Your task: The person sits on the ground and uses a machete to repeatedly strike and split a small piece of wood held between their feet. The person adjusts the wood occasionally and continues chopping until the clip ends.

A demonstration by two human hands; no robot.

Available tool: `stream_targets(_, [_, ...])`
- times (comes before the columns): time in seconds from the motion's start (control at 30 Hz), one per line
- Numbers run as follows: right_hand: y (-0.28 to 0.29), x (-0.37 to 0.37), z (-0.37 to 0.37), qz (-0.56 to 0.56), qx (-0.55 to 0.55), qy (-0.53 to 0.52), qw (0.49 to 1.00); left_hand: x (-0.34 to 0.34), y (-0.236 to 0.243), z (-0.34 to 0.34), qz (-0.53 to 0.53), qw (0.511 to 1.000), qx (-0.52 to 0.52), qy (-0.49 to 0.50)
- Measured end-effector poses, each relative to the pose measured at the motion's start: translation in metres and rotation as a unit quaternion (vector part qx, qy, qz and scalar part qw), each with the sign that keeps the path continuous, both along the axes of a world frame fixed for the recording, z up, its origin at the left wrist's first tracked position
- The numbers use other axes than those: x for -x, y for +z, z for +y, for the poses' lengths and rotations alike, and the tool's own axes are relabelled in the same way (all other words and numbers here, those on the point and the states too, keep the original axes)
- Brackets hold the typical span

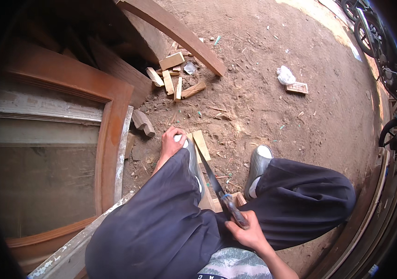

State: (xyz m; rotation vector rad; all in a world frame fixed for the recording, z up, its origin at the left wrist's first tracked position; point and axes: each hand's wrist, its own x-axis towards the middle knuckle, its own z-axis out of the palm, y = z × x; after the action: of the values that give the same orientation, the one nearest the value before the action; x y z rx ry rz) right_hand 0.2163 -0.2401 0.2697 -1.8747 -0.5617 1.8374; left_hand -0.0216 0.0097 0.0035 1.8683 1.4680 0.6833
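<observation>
My right hand (248, 231) is closed round the dark handle of a handsaw (213, 180). The saw's narrow blade slants up and left between my legs, its far end against a pale piece of wood (202, 145). Beside my left shoe (192, 156), my left hand (171, 143) is bent with its fingers curled at the wood's far end. The shoe partly hides that grip. A longer wooden strip (206, 199) runs back beneath the blade and my left foot. My right shoe (259, 166) stands on the dirt.
Wood offcuts (169, 83) lie ahead, under a curved wooden beam (180, 35). At left leans a brown wooden frame (107, 153). A white plastic bag (285, 75) lies on the dirt at right. Planks (370, 204) and motorcycles (384, 60) line the right edge.
</observation>
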Motion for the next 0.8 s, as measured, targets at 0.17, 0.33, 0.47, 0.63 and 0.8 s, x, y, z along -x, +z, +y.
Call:
stream_targets(0.17, [0.030,-0.024,-0.023,-0.010,-0.002,0.003,1.000,-0.007,0.005,0.002,0.012,1.000,0.005,-0.005])
stream_targets(0.33, [-0.019,0.004,0.012,-0.038,-0.040,0.031,0.998,-0.006,0.010,0.002,0.015,1.000,0.018,-0.017])
stream_targets(0.47, [0.031,-0.017,-0.018,0.000,-0.028,0.043,0.999,-0.001,0.009,0.000,0.022,1.000,0.021,-0.004])
stream_targets(0.63, [0.002,-0.012,-0.014,-0.020,-0.025,-0.026,0.999,-0.006,0.000,0.003,0.026,0.999,0.006,-0.020])
stream_targets(0.8, [-0.022,0.004,-0.003,-0.038,-0.050,0.001,0.998,-0.007,0.002,0.000,0.008,1.000,0.013,-0.014])
